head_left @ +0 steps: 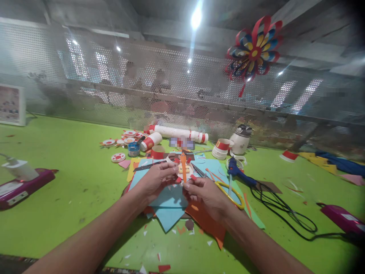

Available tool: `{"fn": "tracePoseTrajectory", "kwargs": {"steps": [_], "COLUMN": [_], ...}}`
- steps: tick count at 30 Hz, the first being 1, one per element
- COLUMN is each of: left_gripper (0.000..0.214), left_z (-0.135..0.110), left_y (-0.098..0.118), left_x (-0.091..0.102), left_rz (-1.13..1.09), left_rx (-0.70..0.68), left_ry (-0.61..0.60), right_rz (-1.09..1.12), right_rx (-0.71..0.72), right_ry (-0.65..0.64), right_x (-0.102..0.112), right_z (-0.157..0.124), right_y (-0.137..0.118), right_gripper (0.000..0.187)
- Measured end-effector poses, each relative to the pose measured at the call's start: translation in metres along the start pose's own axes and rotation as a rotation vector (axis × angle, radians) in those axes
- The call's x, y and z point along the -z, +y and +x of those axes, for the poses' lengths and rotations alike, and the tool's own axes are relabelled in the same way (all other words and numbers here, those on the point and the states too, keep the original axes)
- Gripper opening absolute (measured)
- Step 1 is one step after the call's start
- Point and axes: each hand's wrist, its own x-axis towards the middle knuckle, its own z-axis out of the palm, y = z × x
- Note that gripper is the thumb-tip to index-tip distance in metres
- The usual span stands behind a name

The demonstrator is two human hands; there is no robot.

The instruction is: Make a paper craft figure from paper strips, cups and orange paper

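Between my hands is a round white paper disc (189, 174) with red tabs round its edge and pale yellow pieces on its face. My left hand (159, 179) pinches the disc at its left side. An orange paper strip (184, 167) stands upright across the disc, and the fingers of my right hand (205, 192) are closed on its lower end. Whether the strip is fixed to the disc I cannot tell. Below lie light blue paper sheets (168, 198) and an orange sheet (211, 224). Yellow-handled scissors (238, 199) lie beside my right hand.
A blue glue gun (236, 169) with a black cable lies at right. Behind are paper rolls (176, 132), a blue jar (134, 149), decorated discs (118, 157) and a black-and-white container (241, 139). Purple power strips (27, 188) sit at both sides. Paper scraps litter the green table (94, 228).
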Motion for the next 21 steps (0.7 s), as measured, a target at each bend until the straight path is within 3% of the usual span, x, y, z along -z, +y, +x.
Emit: {"fn": "tracePoseTrajectory", "kwargs": {"steps": [6, 14, 18, 21], "left_gripper": [0.016, 0.014, 0.015, 0.013], "left_z": [0.003, 0.007, 0.010, 0.012], "left_y": [0.000, 0.000, -0.002, -0.004], "left_x": [0.003, 0.010, 0.013, 0.015], "left_rz": [-0.036, -0.049, -0.064, -0.073], "left_rx": [-0.009, -0.034, -0.037, -0.036], "left_ry": [0.018, 0.036, 0.068, 0.091], "right_rz": [-0.080, -0.277, -0.397, -0.321], "right_rx": [-0.016, 0.032, 0.133, 0.264], "right_ry": [0.014, 0.125, 0.269, 0.423], "right_x": [0.002, 0.000, 0.010, 0.012], "right_z": [0.002, 0.002, 0.003, 0.004], "right_y": [0.002, -0.001, -0.004, -0.020], "right_gripper": [0.036, 0.043, 0.039, 0.032]}}
